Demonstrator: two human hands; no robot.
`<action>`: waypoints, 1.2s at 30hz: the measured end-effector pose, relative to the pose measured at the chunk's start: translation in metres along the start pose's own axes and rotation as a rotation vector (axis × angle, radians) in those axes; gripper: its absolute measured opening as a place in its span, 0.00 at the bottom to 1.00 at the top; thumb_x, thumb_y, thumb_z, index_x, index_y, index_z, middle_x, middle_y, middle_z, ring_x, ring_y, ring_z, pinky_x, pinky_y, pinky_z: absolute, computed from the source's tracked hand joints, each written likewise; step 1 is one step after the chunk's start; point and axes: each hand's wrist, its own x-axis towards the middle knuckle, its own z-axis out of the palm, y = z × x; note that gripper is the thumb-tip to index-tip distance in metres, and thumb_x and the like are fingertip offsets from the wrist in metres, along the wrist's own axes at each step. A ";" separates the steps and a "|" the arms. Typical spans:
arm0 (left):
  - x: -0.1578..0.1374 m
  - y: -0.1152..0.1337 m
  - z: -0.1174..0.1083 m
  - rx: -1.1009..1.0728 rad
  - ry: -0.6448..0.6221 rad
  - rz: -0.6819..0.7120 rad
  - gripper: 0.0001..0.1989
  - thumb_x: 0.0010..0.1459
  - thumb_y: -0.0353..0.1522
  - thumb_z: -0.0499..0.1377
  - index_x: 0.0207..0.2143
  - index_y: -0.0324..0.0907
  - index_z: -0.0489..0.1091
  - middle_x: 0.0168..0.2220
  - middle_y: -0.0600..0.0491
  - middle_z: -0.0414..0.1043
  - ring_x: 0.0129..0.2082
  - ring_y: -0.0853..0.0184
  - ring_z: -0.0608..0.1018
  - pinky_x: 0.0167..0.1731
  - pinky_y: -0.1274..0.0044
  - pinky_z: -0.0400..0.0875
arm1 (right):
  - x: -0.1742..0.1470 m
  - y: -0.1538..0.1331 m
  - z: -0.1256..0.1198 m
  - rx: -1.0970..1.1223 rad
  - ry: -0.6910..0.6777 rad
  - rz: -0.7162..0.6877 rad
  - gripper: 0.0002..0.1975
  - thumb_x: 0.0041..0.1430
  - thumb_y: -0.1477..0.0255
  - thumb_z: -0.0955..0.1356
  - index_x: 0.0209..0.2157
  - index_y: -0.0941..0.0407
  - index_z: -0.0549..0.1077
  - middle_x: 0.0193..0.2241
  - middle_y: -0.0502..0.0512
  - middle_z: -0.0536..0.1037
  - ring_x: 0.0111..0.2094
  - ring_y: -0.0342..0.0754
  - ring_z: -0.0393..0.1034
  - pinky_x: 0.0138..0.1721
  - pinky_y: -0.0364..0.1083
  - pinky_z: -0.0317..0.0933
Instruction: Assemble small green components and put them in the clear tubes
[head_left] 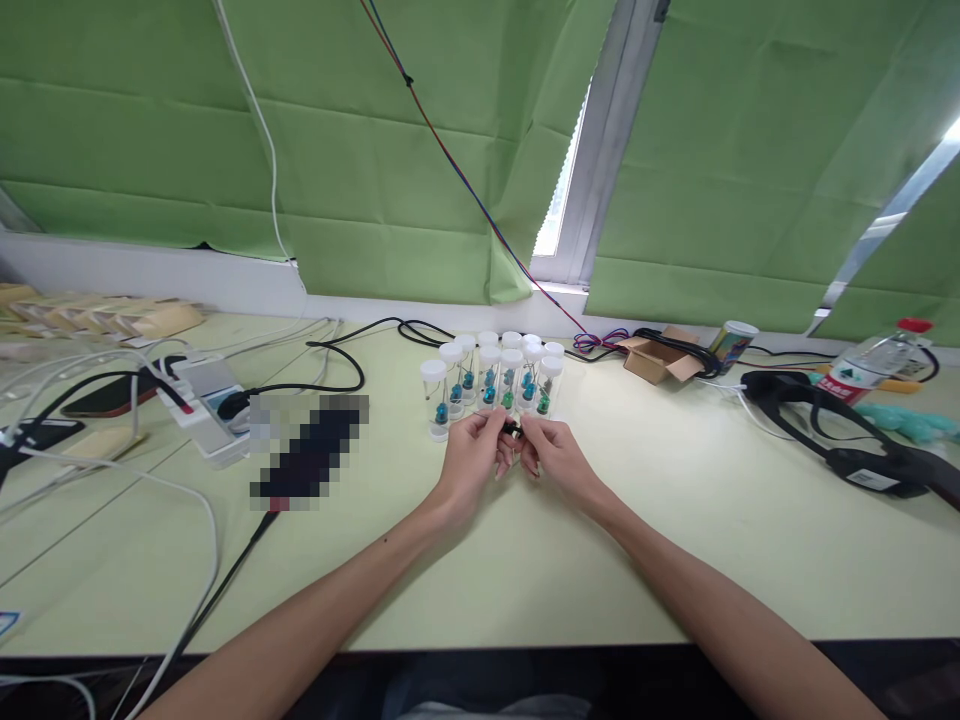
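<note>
Between my two hands, just above the table, is a small black piece (pixel 512 429) whose kind I cannot make out. My left hand (pixel 478 447) pinches it from the left, thumb and forefinger together. From the other side my right hand (pixel 551 448) pinches its right end, with the other fingers curled below. Right behind my hands stands a group of clear vials (pixel 489 372) with white caps, several of them holding blue or green bits and thin dark stems. The leftmost vial (pixel 433 400) is upright, a little apart from the group. My fingers cover the lower parts of the nearest vials.
On the left lie a power strip (pixel 199 410), tangled cables and a pixelated dark device (pixel 311 455). An open cardboard box (pixel 660 357), a can (pixel 733 345), a bottle with a red cap (pixel 862 365) and a black headset (pixel 840 440) are on the right.
</note>
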 end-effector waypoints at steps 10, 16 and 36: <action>0.002 0.000 -0.001 -0.033 0.062 0.009 0.16 0.56 0.43 0.62 0.29 0.39 0.70 0.20 0.55 0.66 0.17 0.73 0.68 0.14 0.81 0.59 | -0.003 -0.006 0.000 0.014 0.013 0.025 0.18 0.60 0.53 0.67 0.35 0.53 0.64 0.12 0.40 0.65 0.14 0.39 0.55 0.18 0.40 0.53; 0.002 0.001 0.000 -0.034 0.046 0.002 0.17 0.54 0.45 0.62 0.27 0.39 0.69 0.19 0.55 0.66 0.17 0.73 0.67 0.14 0.81 0.59 | -0.002 -0.004 0.000 0.012 -0.001 0.001 0.17 0.62 0.54 0.66 0.32 0.54 0.64 0.12 0.40 0.64 0.14 0.39 0.55 0.18 0.40 0.52; 0.000 0.000 0.000 -0.019 0.029 -0.014 0.17 0.55 0.44 0.62 0.28 0.39 0.70 0.20 0.55 0.67 0.17 0.73 0.68 0.15 0.80 0.59 | 0.000 -0.001 0.001 0.013 0.020 -0.001 0.25 0.65 0.50 0.60 0.25 0.55 0.65 0.11 0.44 0.63 0.13 0.40 0.56 0.18 0.41 0.53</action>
